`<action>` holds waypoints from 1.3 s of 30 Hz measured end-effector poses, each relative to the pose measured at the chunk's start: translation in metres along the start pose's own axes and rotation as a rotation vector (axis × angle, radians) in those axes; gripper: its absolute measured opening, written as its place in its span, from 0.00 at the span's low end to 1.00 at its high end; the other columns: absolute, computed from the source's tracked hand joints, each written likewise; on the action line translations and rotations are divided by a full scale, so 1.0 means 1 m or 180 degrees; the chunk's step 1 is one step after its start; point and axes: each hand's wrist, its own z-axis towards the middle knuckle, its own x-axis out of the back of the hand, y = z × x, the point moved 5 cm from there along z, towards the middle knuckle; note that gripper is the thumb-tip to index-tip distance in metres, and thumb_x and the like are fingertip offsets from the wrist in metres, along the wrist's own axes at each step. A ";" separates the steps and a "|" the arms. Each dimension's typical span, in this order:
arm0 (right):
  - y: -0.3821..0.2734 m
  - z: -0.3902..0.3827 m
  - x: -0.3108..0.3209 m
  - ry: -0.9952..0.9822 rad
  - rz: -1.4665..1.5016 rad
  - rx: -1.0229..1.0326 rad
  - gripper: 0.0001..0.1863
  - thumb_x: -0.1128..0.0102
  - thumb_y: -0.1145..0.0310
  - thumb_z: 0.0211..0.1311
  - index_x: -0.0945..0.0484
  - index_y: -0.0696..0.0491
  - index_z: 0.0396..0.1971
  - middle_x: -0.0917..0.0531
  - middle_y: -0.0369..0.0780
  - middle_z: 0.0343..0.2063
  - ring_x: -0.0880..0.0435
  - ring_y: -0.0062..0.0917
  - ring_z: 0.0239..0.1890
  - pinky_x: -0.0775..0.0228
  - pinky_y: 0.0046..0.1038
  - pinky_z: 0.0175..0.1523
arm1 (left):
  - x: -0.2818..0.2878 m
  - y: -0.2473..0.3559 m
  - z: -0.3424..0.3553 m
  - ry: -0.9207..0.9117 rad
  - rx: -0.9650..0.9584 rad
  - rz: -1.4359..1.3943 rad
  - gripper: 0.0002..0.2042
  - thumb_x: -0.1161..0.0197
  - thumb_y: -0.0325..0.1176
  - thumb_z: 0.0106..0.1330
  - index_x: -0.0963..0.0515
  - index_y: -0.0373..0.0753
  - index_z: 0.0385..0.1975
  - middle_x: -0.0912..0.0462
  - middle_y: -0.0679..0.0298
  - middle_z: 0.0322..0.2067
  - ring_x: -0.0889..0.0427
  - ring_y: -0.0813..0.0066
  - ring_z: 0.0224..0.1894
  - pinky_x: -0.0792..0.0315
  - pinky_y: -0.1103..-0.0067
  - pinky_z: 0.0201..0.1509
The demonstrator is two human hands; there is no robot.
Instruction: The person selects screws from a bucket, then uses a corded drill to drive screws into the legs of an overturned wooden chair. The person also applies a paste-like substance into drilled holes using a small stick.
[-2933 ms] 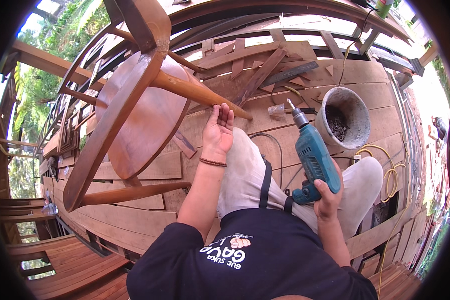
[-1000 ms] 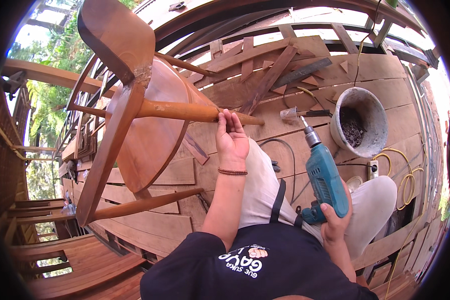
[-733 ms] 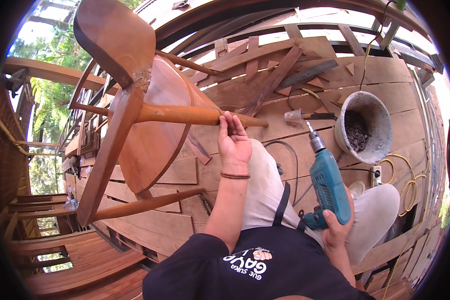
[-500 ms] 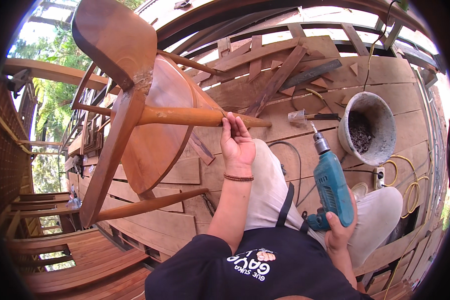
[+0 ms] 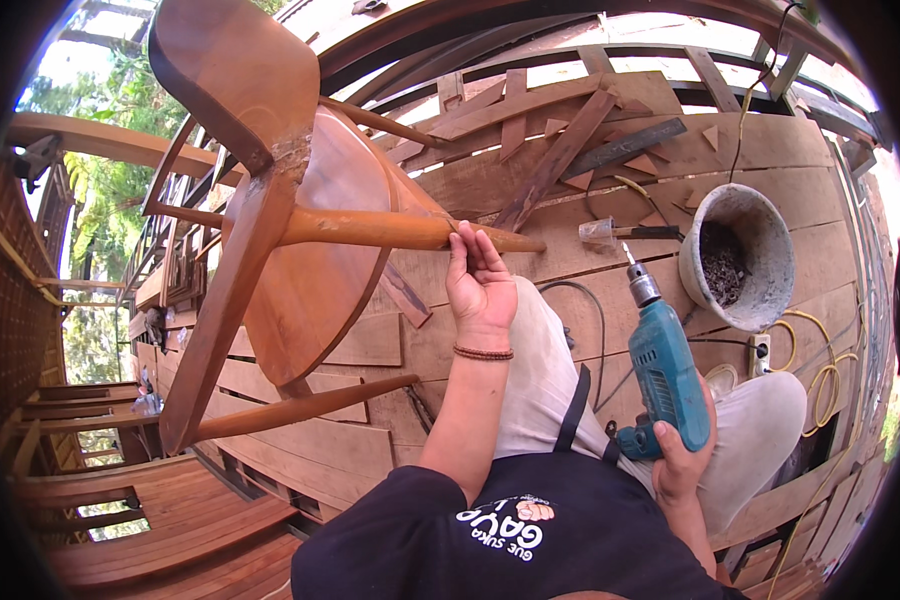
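Note:
A brown wooden chair lies tipped on its side at the left, its legs pointing right. My left hand, with a beaded bracelet at the wrist, is closed at the tapered chair leg, thumb and fingertips against the wood towards its thin end. Part of that grip is hidden behind the fingers. In my right hand is a teal power drill, resting by my thigh. Its bit points away from me, up towards a clear plastic cup on the planks.
A grey bucket with dark scraps inside stands at the right. Beside it are a white power socket and a coiled yellow cord. Loose wooden strips and small triangular offcuts lie at the far side of the plank floor.
The chair and my left hand at its leg have shifted very slightly to the right. The drill in my right hand is almost unmoved.

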 end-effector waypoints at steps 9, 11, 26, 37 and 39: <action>-0.001 0.001 -0.003 -0.0024 -0.0013 0.0085 0.42 0.32 0.72 0.48 0.40 0.65 0.65 0.26 0.46 0.56 0.25 0.32 0.59 0.35 0.32 0.65 | 0.000 -0.001 0.000 0.0046 0.0005 -0.0064 0.06 0.39 0.26 0.69 0.22 0.32 0.42 0.14 0.60 0.41 0.14 0.75 0.45 0.17 0.78 0.54; 0.001 0.002 -0.002 -0.0001 -0.0070 0.0175 0.42 0.32 0.71 0.48 0.40 0.64 0.65 0.25 0.47 0.54 0.23 0.32 0.55 0.31 0.31 0.59 | -0.003 -0.003 -0.002 -0.0012 0.0008 -0.0095 0.06 0.39 0.24 0.67 0.22 0.31 0.41 0.14 0.59 0.40 0.14 0.74 0.44 0.16 0.78 0.53; -0.001 0.001 -0.004 -0.0046 -0.0022 0.0140 0.42 0.29 0.70 0.49 0.39 0.66 0.64 0.25 0.46 0.55 0.24 0.32 0.57 0.34 0.31 0.64 | -0.002 -0.002 0.001 -0.0013 0.0037 -0.0170 0.05 0.38 0.24 0.67 0.22 0.31 0.40 0.14 0.59 0.39 0.14 0.74 0.43 0.16 0.78 0.53; -0.005 0.001 -0.008 -0.0019 0.0058 0.0107 0.42 0.29 0.71 0.49 0.39 0.66 0.64 0.25 0.46 0.55 0.24 0.32 0.57 0.34 0.31 0.64 | -0.001 -0.001 0.001 -0.0048 -0.0003 -0.0056 0.06 0.38 0.26 0.68 0.22 0.33 0.41 0.14 0.62 0.41 0.14 0.77 0.43 0.17 0.80 0.54; -0.005 0.001 -0.007 -0.0015 0.0069 0.0112 0.42 0.30 0.72 0.49 0.39 0.66 0.64 0.25 0.46 0.55 0.24 0.32 0.57 0.34 0.30 0.64 | 0.000 -0.001 0.002 -0.0063 0.0009 -0.0045 0.06 0.38 0.26 0.68 0.22 0.33 0.41 0.14 0.62 0.41 0.14 0.77 0.42 0.17 0.80 0.54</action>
